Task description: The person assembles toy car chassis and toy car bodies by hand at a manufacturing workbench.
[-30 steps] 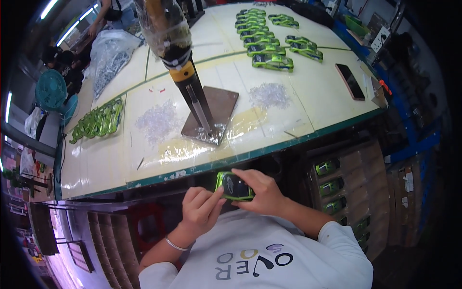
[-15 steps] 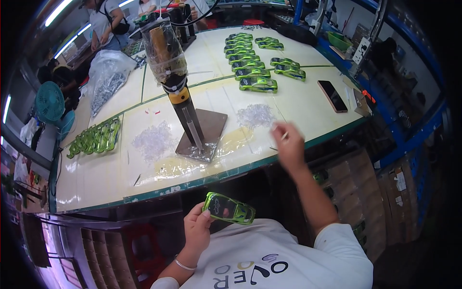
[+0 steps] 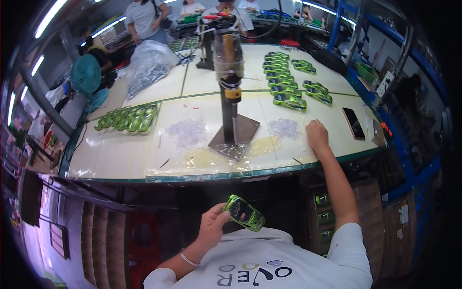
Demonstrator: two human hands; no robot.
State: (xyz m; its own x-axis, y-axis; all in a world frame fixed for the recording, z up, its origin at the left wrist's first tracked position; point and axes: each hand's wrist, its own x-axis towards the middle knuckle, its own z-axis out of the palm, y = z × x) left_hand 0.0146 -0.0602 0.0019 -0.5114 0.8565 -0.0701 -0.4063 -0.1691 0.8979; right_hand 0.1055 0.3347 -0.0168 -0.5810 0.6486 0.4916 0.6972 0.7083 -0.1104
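My left hand [image 3: 211, 226] grips a shiny green toy car body [image 3: 246, 215] with a dark roof, holding it tilted above my lap, off the table edge. My right hand [image 3: 317, 136] rests on the table, fingers curled, just right of a small pile of clear plastic pieces [image 3: 285, 128]. Whatever its fingers hold, if anything, is hidden. A thin dark tool [image 3: 298, 160] lies close to it at the near edge. Left of that pile stands an upright post machine [image 3: 231, 103] on a square metal base plate [image 3: 246, 126].
More clear pieces [image 3: 187, 133] lie left of the machine. Green car bodies stand in rows at the back right [image 3: 289, 101] and left [image 3: 130, 119]. A phone [image 3: 353, 123] lies at right. Behind are a bag of metal parts [image 3: 150, 72], a fan [image 3: 86, 73] and several people.
My right hand has come down from above the table's near edge onto the tabletop beside the clear pieces. My left hand still holds the car body. The view has shifted.
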